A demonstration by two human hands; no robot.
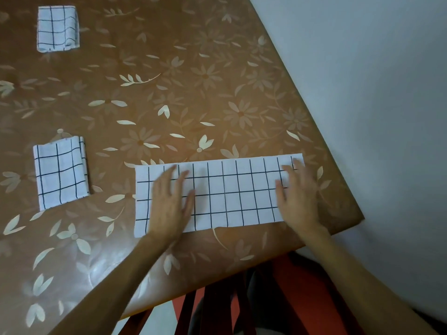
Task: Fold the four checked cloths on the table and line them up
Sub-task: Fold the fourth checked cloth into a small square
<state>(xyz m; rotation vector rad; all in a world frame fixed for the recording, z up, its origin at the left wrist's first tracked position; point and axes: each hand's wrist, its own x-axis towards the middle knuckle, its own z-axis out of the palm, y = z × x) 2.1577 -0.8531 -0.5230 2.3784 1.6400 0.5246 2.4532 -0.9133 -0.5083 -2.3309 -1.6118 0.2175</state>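
A white cloth with black checks [232, 194] lies as a long strip near the table's front edge. My left hand [171, 201] lies flat on its left part, fingers straight and spread. My right hand [296, 194] presses flat on its right end. Both hands look slightly blurred. A folded checked cloth [61, 172] lies to the left of the strip. Another folded checked cloth [58, 29] lies at the far left. A fourth cloth is not in view.
The table [193, 93] has a brown cover with a pale flower print. Its right edge runs diagonally beside a grey floor [375, 93]. Below the front edge a red and dark chair [278, 298] shows.
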